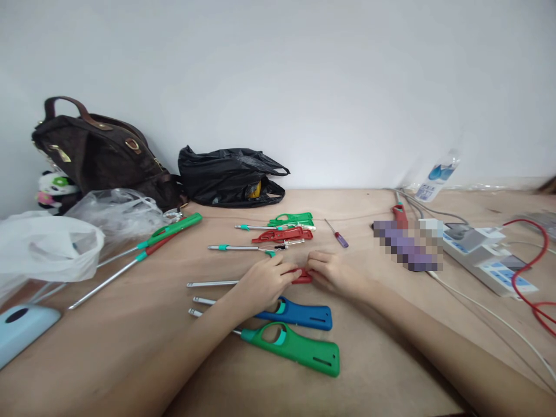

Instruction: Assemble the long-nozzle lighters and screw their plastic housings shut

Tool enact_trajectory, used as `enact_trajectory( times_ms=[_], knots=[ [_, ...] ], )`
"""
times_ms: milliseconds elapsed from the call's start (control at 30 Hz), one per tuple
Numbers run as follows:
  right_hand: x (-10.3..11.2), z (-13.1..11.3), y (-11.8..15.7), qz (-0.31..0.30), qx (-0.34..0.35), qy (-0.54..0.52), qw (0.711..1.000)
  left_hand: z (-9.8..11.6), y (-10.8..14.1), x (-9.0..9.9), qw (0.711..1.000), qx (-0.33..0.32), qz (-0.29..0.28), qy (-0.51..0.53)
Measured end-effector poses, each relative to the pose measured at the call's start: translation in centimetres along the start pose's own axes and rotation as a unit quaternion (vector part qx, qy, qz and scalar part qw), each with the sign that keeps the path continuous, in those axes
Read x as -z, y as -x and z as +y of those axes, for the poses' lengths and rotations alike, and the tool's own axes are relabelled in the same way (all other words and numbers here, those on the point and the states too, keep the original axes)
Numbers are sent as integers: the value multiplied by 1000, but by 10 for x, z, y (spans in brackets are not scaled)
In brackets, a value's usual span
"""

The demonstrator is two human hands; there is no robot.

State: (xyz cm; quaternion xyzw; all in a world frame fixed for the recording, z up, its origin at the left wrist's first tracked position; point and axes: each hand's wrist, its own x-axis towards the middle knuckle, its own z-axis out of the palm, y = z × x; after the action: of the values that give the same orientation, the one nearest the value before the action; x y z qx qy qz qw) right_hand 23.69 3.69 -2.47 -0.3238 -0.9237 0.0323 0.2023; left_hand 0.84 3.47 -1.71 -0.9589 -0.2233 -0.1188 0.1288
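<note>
From my remote seat, all I see of the person is two bare forearms running in from the bottom edge, each ending in a bare hand: the left hand [264, 282] and the right hand [335, 272]. No sleeve shows on either arm within the view. I cannot make out rings or a watch, though the wide-angle picture blurs such fine detail.

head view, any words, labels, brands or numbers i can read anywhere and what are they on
No text can be read.
Plastic bottle: blue-and-white label, print too blurred.
Power strip: blue markings, too small.
Pixelated patch: hidden.
Red lighter handle, between left hand and right hand: no marking visible.
</note>
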Motion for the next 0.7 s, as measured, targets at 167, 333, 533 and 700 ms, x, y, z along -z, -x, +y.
enact_trajectory(
  times_ms=[167, 333, 533, 700],
  knots=[
    [-2, -3, -3, -1, -2, 37, 999, 0, -1, 0, 1000, -2, 3, 5],
    [6, 1, -4, -25, -40, -23, 999, 0, 0, 0, 1000, -1, -4, 3],
    [30, 38, 9, 35, -286, 99, 952, 0, 1, 1, 1000, 14, 1, 26],
    [22, 63, 21, -14, -328, 191, 925, 0, 1, 1, 999, 28, -10, 35]
  ],
)
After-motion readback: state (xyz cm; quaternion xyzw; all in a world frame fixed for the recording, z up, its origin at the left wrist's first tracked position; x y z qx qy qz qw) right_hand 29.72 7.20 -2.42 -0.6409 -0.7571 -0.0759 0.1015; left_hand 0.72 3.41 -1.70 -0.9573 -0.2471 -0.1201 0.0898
